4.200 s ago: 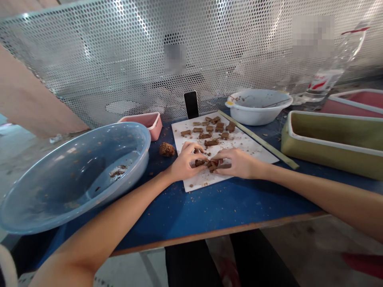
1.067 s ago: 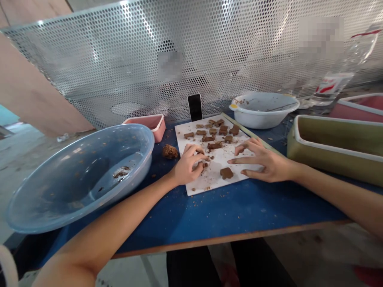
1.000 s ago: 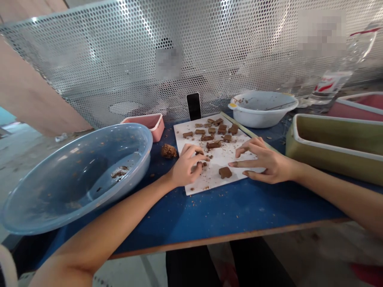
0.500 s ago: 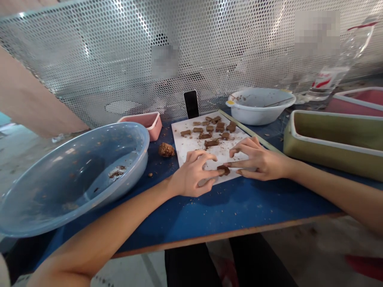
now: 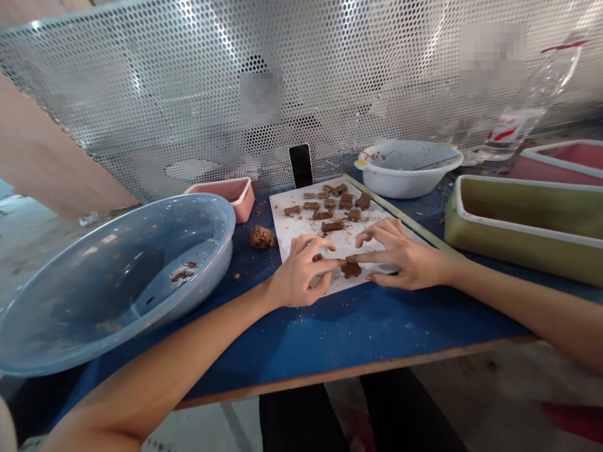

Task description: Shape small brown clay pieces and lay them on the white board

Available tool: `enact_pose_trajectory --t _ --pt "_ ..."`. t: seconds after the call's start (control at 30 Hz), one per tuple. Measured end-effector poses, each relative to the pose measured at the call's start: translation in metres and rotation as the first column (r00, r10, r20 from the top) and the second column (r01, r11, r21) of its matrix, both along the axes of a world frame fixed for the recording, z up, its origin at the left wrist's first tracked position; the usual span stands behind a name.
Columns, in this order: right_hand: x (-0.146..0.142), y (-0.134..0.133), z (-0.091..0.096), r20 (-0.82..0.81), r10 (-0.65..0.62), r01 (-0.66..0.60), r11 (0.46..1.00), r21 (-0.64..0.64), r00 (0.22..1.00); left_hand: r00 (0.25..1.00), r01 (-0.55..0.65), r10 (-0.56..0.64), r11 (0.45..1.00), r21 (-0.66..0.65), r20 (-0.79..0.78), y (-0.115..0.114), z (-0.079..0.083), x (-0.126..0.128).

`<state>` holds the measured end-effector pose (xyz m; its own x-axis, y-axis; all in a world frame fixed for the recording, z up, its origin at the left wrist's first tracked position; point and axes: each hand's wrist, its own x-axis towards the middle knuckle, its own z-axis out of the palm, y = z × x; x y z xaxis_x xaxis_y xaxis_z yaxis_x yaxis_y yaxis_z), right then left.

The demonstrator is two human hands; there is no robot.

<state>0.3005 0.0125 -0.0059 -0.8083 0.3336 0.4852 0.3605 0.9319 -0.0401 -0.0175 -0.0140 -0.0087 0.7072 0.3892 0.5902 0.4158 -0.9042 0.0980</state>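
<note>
A small flat piece of brown clay [image 5: 351, 270] with a lobed outline lies near the front of a white sheet [image 5: 296, 232]. From the left, my left hand [image 5: 304, 270] reaches in with fingers apart, its index fingertip at the clay's far edge. Across from it, my right hand [image 5: 402, 256] has its index fingertip on the same edge, the other fingers spread. Neither hand grips the piece. Several shaped clay pieces [image 5: 323, 215] lie farther up the sheet, with crumbs around them. A small dark bit shows behind my left fingers.
To the left stands a large blue basin [image 5: 188, 307], beside a clay lump [image 5: 261, 236] and a pink container [image 5: 244, 199]. A phone [image 5: 300, 165] leans against the perforated metal screen [image 5: 188, 94]. On the right are a white basin [image 5: 407, 182], a green trough [image 5: 518, 235] and a bottle [image 5: 513, 125].
Both hands have shifted slightly, and my fingertips have moved to the clay's far edge. More of the clay piece's lobed outline now shows.
</note>
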Motion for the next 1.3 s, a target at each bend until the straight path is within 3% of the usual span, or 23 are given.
enact_pose_trajectory --t 0.17,0.3,0.4,0.57,0.9,1.3 --pt "-0.003 -0.001 -0.001 0.009 -0.088 0.088 0.996 -0.014 0.996 0.985 -0.059 0.075 0.992 -0.107 0.156 0.003 0.000 0.001" --pt "-0.010 -0.005 -0.003 0.012 -0.174 0.173 0.970 -0.172 0.985 0.960 -0.048 0.104 0.976 -0.214 0.260 0.008 0.001 -0.001" --pt "-0.018 -0.008 -0.005 -0.002 -0.222 0.212 0.936 -0.282 0.975 0.958 -0.063 0.129 0.967 -0.248 0.258 0.008 0.002 -0.003" --pt "-0.025 -0.009 -0.007 -0.017 -0.249 0.226 0.904 -0.362 0.968 0.957 -0.056 0.129 0.960 -0.273 0.258 0.007 0.002 -0.004" --pt "-0.027 -0.007 -0.007 -0.055 -0.226 0.183 0.891 -0.416 0.973 0.956 -0.045 0.121 0.960 -0.275 0.267 0.007 0.002 -0.004" --pt "-0.029 -0.007 -0.008 -0.071 -0.228 0.186 0.908 -0.376 0.971 0.960 -0.008 0.091 0.954 -0.300 0.265 0.006 0.004 -0.005"
